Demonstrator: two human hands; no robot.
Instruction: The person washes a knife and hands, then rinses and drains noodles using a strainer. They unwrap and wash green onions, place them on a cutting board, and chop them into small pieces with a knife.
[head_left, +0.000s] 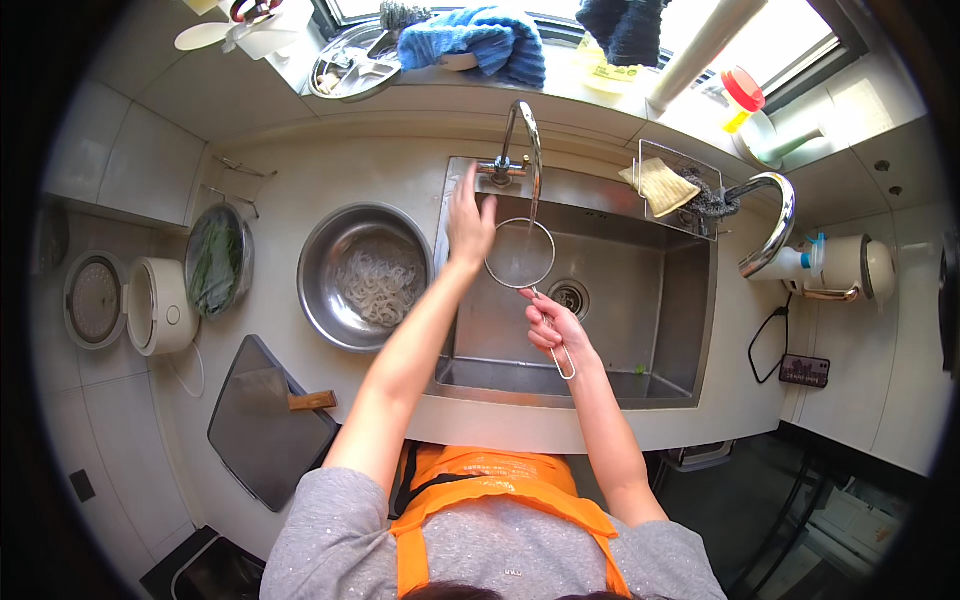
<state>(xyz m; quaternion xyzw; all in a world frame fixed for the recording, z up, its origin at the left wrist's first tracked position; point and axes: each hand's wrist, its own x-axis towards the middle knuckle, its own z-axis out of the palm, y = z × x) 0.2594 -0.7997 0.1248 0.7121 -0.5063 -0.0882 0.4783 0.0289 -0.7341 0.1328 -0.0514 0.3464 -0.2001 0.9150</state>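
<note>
My right hand (555, 328) grips the wire handle of a small round fine-mesh strainer (520, 255) over the stainless steel sink (480, 330). The strainer's mesh lies right below the spout of the chrome gooseneck faucet (535, 150), where a thin stream seems to fall. Reaching up along the sink's left side, my left hand (471, 229) has its thumb apart from the fingers and nothing in it. Its slightly blurred fingertips are close to the faucet's base; I cannot tell whether they touch the lever. Left of the sink, a steel bowl (315, 300) holds pale, translucent, curled food pieces (379, 281).
A cleaver (311, 400) lies on a dark cutting board (262, 435) at left. Behind are a bagged green vegetable (216, 259) and a white appliance (163, 306). A wire rack (637, 176) with a sponge (664, 186) and steel scourer hangs at the sink's back right, near a second curved spout (784, 202).
</note>
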